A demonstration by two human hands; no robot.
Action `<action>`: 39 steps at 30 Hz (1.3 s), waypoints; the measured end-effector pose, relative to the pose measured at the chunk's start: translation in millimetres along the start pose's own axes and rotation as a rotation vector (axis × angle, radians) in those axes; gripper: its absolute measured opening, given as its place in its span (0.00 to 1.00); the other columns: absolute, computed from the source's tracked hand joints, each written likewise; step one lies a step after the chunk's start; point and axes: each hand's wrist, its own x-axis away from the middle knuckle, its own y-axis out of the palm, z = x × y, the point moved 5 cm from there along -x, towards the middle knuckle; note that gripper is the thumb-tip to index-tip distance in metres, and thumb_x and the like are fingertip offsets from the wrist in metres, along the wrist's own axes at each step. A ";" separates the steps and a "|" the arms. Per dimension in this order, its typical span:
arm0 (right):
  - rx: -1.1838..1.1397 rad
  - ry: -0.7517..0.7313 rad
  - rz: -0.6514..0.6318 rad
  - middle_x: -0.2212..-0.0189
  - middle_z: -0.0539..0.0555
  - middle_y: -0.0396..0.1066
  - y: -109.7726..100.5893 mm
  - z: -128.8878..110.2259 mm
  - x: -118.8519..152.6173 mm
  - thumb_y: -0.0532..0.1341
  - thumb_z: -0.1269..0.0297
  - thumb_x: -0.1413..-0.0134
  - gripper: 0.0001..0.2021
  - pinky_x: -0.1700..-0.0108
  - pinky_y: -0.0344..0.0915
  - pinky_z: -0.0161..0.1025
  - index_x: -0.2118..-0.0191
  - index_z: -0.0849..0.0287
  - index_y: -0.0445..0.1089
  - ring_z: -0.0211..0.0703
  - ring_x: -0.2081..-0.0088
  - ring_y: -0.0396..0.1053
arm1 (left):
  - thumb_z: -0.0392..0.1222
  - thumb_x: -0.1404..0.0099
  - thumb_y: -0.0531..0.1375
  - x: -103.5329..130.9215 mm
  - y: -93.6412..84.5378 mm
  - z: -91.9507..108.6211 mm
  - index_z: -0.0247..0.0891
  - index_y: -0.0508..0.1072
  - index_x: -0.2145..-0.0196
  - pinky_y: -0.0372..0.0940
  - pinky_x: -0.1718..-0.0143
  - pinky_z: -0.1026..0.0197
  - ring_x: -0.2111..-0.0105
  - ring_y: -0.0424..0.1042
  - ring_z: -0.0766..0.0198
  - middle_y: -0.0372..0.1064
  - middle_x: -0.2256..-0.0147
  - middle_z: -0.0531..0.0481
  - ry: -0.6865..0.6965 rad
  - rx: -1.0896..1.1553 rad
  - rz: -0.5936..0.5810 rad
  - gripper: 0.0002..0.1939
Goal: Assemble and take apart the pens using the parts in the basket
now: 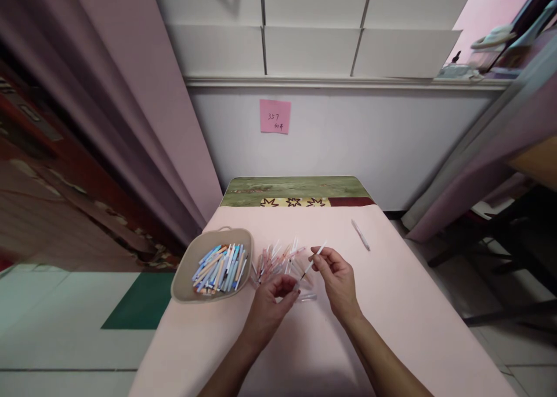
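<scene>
My right hand (337, 278) pinches a thin white stick (320, 250), like a pen refill, slanting down to the left with a dark lower end. Close to that lower end, my left hand (274, 304) has thumb and fingertips together on a small clear piece, too small to name surely. Behind and between both hands lies a loose pile of clear and pinkish pen parts (278, 259). To the left, a beige basket (183, 278) holds many blue, white and orange pens (221, 266). A single pale pen (360, 235) lies apart on the right.
The pink-covered table (391, 304) has a green patterned strip (300, 185) at its far edge. A pink note (275, 116) is stuck on the white wall behind. Purple curtains (143, 95) hang at the left, with dark furniture (513, 263) at the right.
</scene>
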 end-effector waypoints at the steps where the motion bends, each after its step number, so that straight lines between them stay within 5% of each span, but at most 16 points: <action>1: -0.006 0.002 -0.004 0.71 0.51 0.73 0.7 0.0 0.1 0.65 0.56 0.51 0.13 0.61 0.67 0.38 0.61 0.58 0.73 0.40 0.68 0.69 | 0.45 0.44 0.64 0.5 0.4 1.3 0.37 0.74 0.68 0.65 0.61 0.60 0.67 0.72 0.61 0.74 0.69 0.48 0.006 -0.011 -0.004 0.09; 7: -0.018 0.031 -0.077 0.72 0.51 0.73 7.5 7.0 5.0 0.65 0.55 0.51 0.13 0.64 0.67 0.37 0.62 0.57 0.74 0.40 0.69 0.69 | 0.44 0.44 0.64 1.5 2.1 3.7 0.37 0.74 0.68 0.65 0.63 0.61 0.68 0.71 0.62 0.73 0.70 0.48 0.014 0.026 -0.020 0.09; 13: 0.100 0.094 -0.338 0.74 0.50 0.73 19.4 23.3 20.0 0.66 0.57 0.52 0.10 0.67 0.64 0.34 0.69 0.58 0.74 0.39 0.71 0.68 | 0.43 0.47 0.66 14.7 -3.6 -21.2 0.36 0.74 0.68 0.65 0.66 0.62 0.69 0.72 0.62 0.73 0.71 0.49 -0.037 0.132 -0.005 0.10; 16: 0.096 0.183 -0.506 0.71 0.51 0.74 21.1 40.2 23.3 0.66 0.56 0.52 0.12 0.66 0.65 0.35 0.64 0.58 0.75 0.40 0.69 0.70 | 0.44 0.49 0.68 28.3 -13.9 -35.1 0.37 0.73 0.69 0.65 0.68 0.62 0.68 0.73 0.60 0.74 0.72 0.49 -0.115 0.211 0.013 0.11; 18: 0.137 0.186 -0.493 0.70 0.52 0.75 14.5 51.0 16.6 0.65 0.55 0.50 0.14 0.66 0.66 0.36 0.60 0.58 0.75 0.41 0.69 0.70 | 0.45 0.49 0.68 36.9 -26.3 -40.3 0.37 0.72 0.69 0.66 0.66 0.61 0.68 0.74 0.60 0.75 0.71 0.48 -0.166 0.258 0.068 0.13; 23: 0.686 -0.115 -0.306 0.73 0.51 0.74 4.2 61.0 -12.5 0.60 0.61 0.45 0.08 0.68 0.63 0.35 0.67 0.56 0.76 0.41 0.71 0.69 | 0.45 0.51 0.69 47.1 -66.0 -40.0 0.36 0.74 0.66 0.68 0.62 0.59 0.67 0.74 0.59 0.77 0.68 0.46 -0.170 0.292 0.331 0.16; 29: 1.212 -0.504 -0.595 0.60 0.53 0.74 54.2 79.7 -13.3 0.58 0.71 0.44 0.11 0.56 0.61 0.37 0.58 0.53 0.73 0.44 0.56 0.68 | 0.45 0.54 0.70 46.8 -83.4 -34.0 0.35 0.73 0.61 0.69 0.63 0.58 0.69 0.75 0.59 0.78 0.67 0.45 -0.154 0.345 0.453 0.22; 33: 1.303 -0.614 -0.705 0.63 0.55 0.73 71.4 94.1 -11.0 0.59 0.68 0.42 0.06 0.54 0.58 0.40 0.61 0.56 0.73 0.46 0.57 0.67 | 0.44 0.53 0.70 48.9 -84.8 -34.0 0.35 0.73 0.61 0.68 0.63 0.60 0.69 0.75 0.61 0.78 0.67 0.45 -0.165 0.356 0.445 0.22; 39: 1.292 -0.643 -0.747 0.66 0.56 0.72 66.8 90.9 -14.8 0.60 0.68 0.43 0.03 0.55 0.58 0.40 0.66 0.58 0.72 0.46 0.59 0.66 | 0.43 0.52 0.70 47.5 -83.5 -39.8 0.35 0.72 0.62 0.67 0.65 0.61 0.70 0.73 0.63 0.77 0.68 0.46 -0.177 0.381 0.424 0.20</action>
